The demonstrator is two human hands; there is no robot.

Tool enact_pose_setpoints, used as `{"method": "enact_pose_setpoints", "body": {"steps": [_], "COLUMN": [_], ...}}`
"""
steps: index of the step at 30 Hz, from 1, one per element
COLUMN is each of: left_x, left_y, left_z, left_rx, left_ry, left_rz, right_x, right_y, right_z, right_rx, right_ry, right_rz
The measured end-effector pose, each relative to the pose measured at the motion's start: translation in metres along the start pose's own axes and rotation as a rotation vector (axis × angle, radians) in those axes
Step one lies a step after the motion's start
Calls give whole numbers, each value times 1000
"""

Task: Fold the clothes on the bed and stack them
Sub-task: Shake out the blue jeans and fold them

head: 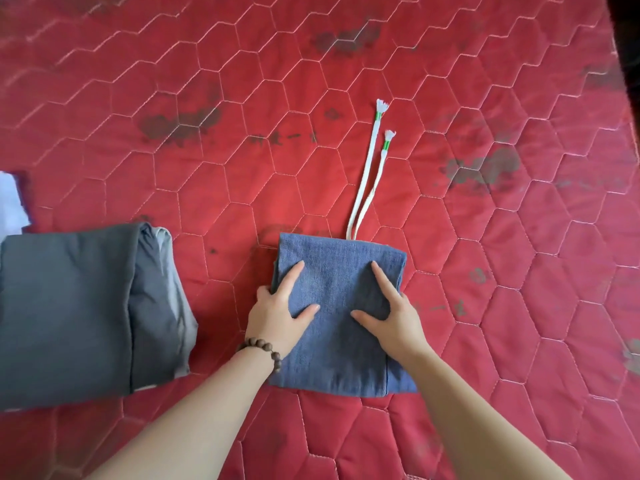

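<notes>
The folded blue garment (341,317) lies at lower centre of the frame, long axis running up-frame. Left hand (277,306) and right hand (391,313) press it flat-fingered. The grey stack (86,306) lies leftward, nearer the left hand.

This looks like a bedroom in a home. Nearly the whole view is taken up by a bed (450,81) covered in red quilted fabric stitched in a hexagon pattern, worn and marked with dark, faded patches. Household laundry lies on it: a folded blue denim garment (337,327) with two white drawstrings (367,188) trailing out, a folded grey garment (79,306) to the left, and a pale cloth (10,202) at the left edge. A dark strip (628,46) at the top right may be floor or furniture beside the bed; it is too blurred to tell.
</notes>
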State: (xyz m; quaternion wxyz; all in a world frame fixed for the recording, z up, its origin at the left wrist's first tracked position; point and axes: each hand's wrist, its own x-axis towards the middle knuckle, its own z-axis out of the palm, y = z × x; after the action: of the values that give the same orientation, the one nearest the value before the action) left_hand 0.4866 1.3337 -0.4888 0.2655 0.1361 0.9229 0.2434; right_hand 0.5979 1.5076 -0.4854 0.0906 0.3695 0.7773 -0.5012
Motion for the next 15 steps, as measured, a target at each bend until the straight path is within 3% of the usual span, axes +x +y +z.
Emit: {"method": "enact_pose_setpoints", "body": {"steps": [5, 15], "left_x": [-3, -24], "left_y": [-17, -50], "left_z": [-21, -153], "left_rx": [-220, -340], "left_ry": [-49, 170], "left_rz": [49, 172], "right_x": [-17, -46], "right_y": [-13, -153], "right_z": [5, 41], "right_rx": [281, 249], "right_ry": [-44, 16], "right_rz": [-4, -249]}}
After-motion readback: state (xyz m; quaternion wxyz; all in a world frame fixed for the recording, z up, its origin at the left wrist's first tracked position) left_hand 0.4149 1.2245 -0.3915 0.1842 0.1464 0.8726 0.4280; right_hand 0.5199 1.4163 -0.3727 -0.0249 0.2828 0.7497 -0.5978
